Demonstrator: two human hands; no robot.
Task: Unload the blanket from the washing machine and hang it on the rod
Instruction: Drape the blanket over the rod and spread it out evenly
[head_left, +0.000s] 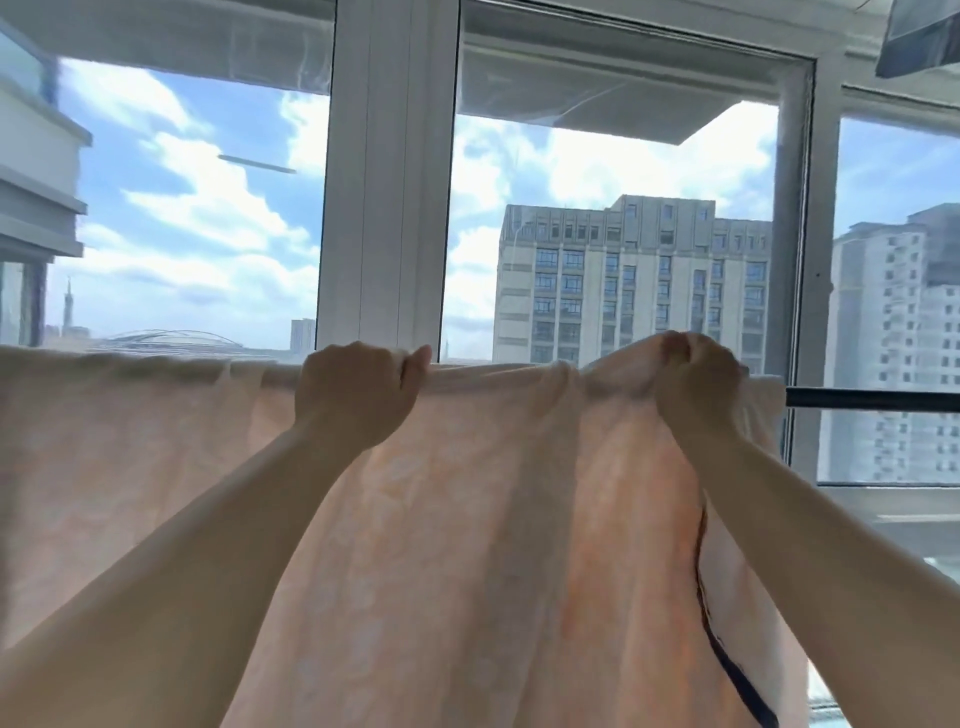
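A: So, how far along is the job judged to be?

B: Nearly done, approx; the blanket (467, 519) is already draped over the rod (872, 400) in front of the window (389, 208); only spreading toward the bare rod end seems left.

A: And the grip?

B: 2 hands are used; the left hand (358, 395) is curled over the top fold at the rod; the right hand (696, 384) has a bunched ridge pinched, fingers clamped on cloth.

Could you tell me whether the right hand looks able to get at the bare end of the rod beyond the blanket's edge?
Probably yes: the right hand grips the blanket beside the exposed dark rod, with nothing between them, though it must let go first.
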